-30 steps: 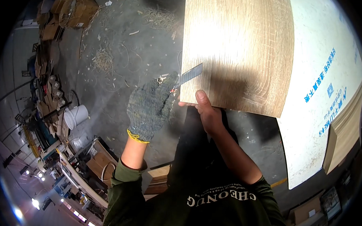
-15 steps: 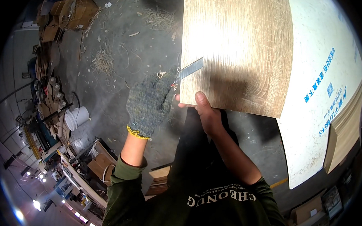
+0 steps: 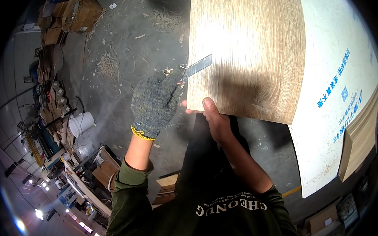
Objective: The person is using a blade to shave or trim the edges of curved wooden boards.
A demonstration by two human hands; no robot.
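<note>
My left hand [image 3: 155, 103], in a dark knitted work glove with a yellow cuff edge, is closed round a cutter whose handle is hidden in the glove. The wide segmented metal blade [image 3: 199, 65] reaches up and to the right, lying over the left edge of a wood-grain board [image 3: 259, 58]. My bare right hand [image 3: 215, 118] grips the board's near edge by its left corner, thumb on top and fingers underneath. A bright light falls on the board's upper face, and a shadow lies across its near part.
Under the board on the right is a large white sheet [image 3: 323, 136] with blue print, and beside it a stack of wood-grain boards [image 3: 360, 138]. Shavings [image 3: 109, 64] litter the grey floor. Cardboard boxes [image 3: 82, 13], a white bucket [image 3: 81, 124] and a cluttered bench stand left.
My left hand has slid the blade a little farther away along the board's left edge. My right hand keeps its hold; the board has barely shifted.
</note>
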